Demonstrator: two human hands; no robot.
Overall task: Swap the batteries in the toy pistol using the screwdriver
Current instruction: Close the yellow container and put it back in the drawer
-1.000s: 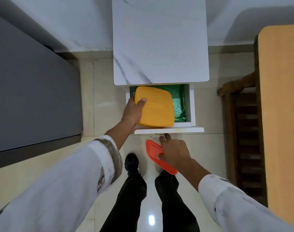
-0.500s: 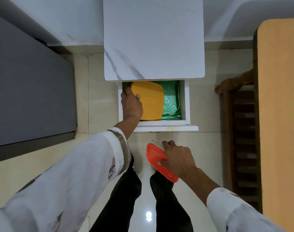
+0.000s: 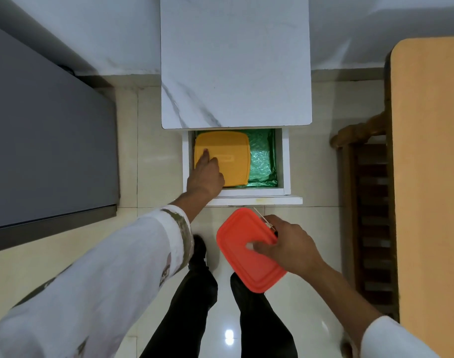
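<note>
A yellow lidded box (image 3: 231, 156) lies flat in the open white drawer (image 3: 286, 164), on its left side. My left hand (image 3: 205, 177) rests on top of that box with its fingers spread, not gripping it. My right hand (image 3: 290, 249) hangs below the drawer front and pinches a red plastic lid (image 3: 244, 264) by its right edge. Whether a box hangs under the lid cannot be told. A thin metal shaft (image 3: 262, 218), like a small screwdriver, sticks out above the fingers of the same hand. No toy pistol or batteries are in view.
The drawer belongs to a white marble-topped cabinet (image 3: 236, 73) and is lined with green foil (image 3: 263, 161). A grey slab (image 3: 47, 125) fills the left. At the right stand a wooden chair (image 3: 370, 202) and an orange tabletop (image 3: 432, 177). My legs stand on a glossy tiled floor.
My left hand has lowered the yellow box flat into the drawer and loosened its hold. My right hand has turned the red lid from edge-on to face up.
</note>
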